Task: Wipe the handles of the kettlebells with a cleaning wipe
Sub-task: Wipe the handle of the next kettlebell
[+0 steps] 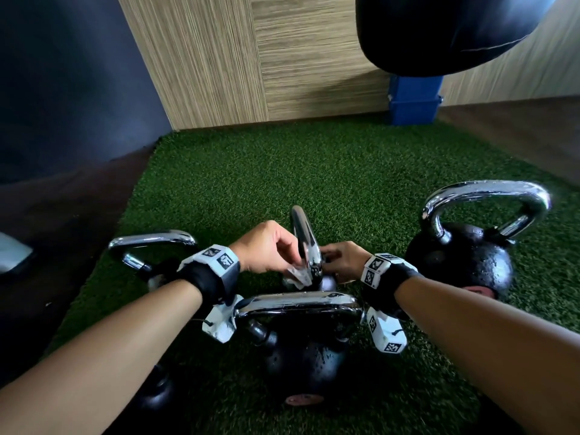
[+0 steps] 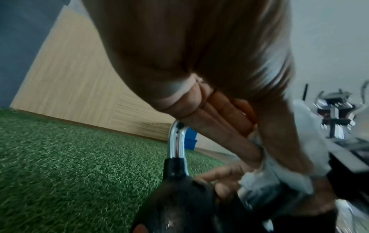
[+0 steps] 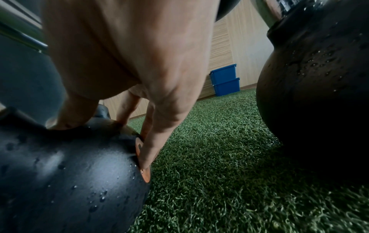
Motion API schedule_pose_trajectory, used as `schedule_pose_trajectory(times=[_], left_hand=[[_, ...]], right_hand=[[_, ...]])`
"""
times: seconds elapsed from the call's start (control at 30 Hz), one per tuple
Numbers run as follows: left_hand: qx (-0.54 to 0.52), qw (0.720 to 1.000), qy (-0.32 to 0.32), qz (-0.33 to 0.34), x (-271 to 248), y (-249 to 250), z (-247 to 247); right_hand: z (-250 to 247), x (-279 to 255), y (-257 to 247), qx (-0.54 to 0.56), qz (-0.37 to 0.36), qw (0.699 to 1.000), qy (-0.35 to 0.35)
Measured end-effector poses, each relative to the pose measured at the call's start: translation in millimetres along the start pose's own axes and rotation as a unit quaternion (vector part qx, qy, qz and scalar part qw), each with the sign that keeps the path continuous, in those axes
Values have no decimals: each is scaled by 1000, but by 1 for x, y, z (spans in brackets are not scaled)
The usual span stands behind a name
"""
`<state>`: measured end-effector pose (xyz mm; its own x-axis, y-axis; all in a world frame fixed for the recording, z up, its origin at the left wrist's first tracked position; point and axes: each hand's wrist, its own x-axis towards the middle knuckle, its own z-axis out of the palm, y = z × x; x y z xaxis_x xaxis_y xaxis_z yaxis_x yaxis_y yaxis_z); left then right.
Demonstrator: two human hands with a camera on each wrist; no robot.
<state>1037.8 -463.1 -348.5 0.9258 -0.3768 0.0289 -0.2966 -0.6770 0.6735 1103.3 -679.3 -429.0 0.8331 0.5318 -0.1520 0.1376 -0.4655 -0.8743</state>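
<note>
Wiping the middle kettlebell's handle

Our left hand [image 1: 266, 246] pinches the wipe [image 1: 299, 274] against the chrome handle [image 1: 306, 243] of the middle kettlebell [image 3: 69, 173] on the turf [image 1: 251, 183]; our right hand [image 1: 343, 260] spreads its fingers [image 3: 147, 151] on the ball.

Left hand [image 1: 266, 246] apparently wiping handle [image 1: 306, 243].

No words, brand names or numbers can be read anywhere. The only signs are black-and-white square code patterns on the white wristband blocks [image 1: 219, 259], and these hold no letters. A reddish round badge on the nearest kettlebell [image 1: 303, 399] is too blurred to read.
</note>
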Motion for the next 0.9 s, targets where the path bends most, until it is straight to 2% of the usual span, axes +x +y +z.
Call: schedule_pose_trajectory(times=[0.17, 0.27, 0.37, 0.47, 0.53, 0.6, 0.67, 0.77, 0.9], left_hand=[[8, 999, 52, 8, -7, -13, 16], [15, 997, 57, -47, -13, -21, 28], [-27, 996, 57, -58, -15, -30, 34], [-28, 996, 52, -61, -13, -32, 29], [-33, 995, 73, -58, -11, -32, 19], [-61, 989, 124, -47, -7, -30, 2], [-97, 977, 183, -39, -3, -25, -17], [-119, 968, 220, -18, 4, -18, -39], [-174, 957, 232, -10, 16, -17, -53]], right_hand=[[1, -1, -1, -2, -13, 1000, 7], [3, -3, -3, 8, -21, 1000, 5], [3, -6, -7, 2, -29, 1000, 5], [-7, -5, -16, -79, -23, 996, -44], [-19, -1, -25, -127, 2, 992, -15], [-33, 3, -36, -81, -9, 995, 53], [-44, 7, -55, 6, -64, 994, 90], [-51, 9, -86, 123, -125, 983, 56], [-46, 11, -115, 140, -141, 980, -18]])
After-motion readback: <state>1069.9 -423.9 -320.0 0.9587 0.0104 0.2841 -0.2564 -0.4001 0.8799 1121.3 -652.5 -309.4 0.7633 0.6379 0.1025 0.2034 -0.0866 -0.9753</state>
